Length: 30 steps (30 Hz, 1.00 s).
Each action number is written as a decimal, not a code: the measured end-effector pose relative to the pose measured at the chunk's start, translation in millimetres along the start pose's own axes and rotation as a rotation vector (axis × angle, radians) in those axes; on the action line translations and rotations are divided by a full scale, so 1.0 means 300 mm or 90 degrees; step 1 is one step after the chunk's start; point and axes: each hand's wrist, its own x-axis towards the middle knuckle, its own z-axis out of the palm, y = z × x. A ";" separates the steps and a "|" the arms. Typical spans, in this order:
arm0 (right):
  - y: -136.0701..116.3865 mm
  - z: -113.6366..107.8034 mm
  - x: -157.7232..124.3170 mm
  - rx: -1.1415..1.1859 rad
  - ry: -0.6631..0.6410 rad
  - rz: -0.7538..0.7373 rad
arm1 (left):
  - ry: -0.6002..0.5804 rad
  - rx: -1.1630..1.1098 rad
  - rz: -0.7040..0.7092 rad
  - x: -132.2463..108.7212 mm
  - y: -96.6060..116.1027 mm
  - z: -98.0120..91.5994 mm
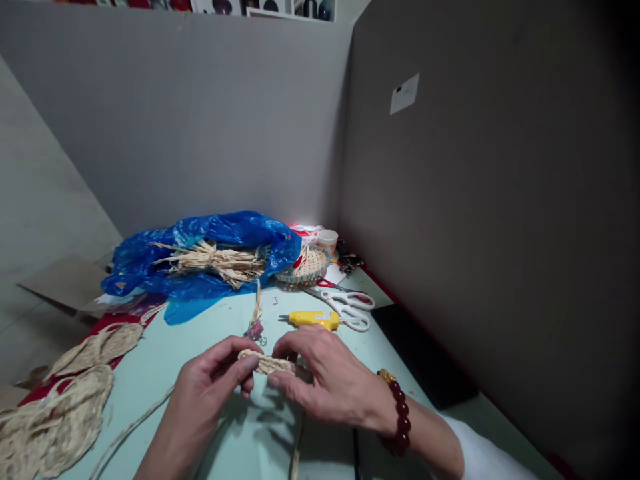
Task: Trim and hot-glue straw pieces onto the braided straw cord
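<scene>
A small piece of braided straw cord [270, 364] is held between both hands above the pale green table. My left hand [213, 383] pinches its left end between thumb and fingers. At its right end my right hand [325, 377] closes, thumb below and fingers above. A loose length of cord [133, 425] runs down to the left behind my left wrist, and another strand [297, 447] hangs below my right hand. Just beyond the hands lie a small pinkish bundle [255, 331] and a yellow tool [314, 319].
A blue plastic bag [200, 293] holds a bundle of dry straw [217, 261]. White-handled scissors [350, 308], a round woven piece [305, 268] and a paper cup [327, 240] stand at the back right. Coiled braids [75, 420] lie left; a black flat object [423, 353] lies right.
</scene>
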 end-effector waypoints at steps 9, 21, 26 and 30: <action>0.004 -0.002 0.008 0.132 -0.145 0.110 | -0.010 0.091 0.017 0.000 -0.003 0.019; -0.007 0.052 -0.005 0.143 -0.072 0.130 | 0.044 0.035 0.000 -0.004 -0.009 0.024; 0.014 0.019 0.004 0.197 -0.118 0.104 | 0.040 0.045 -0.009 -0.001 -0.011 0.010; 0.033 -0.022 0.011 0.284 -0.176 0.097 | 0.045 0.037 -0.009 -0.003 -0.013 0.013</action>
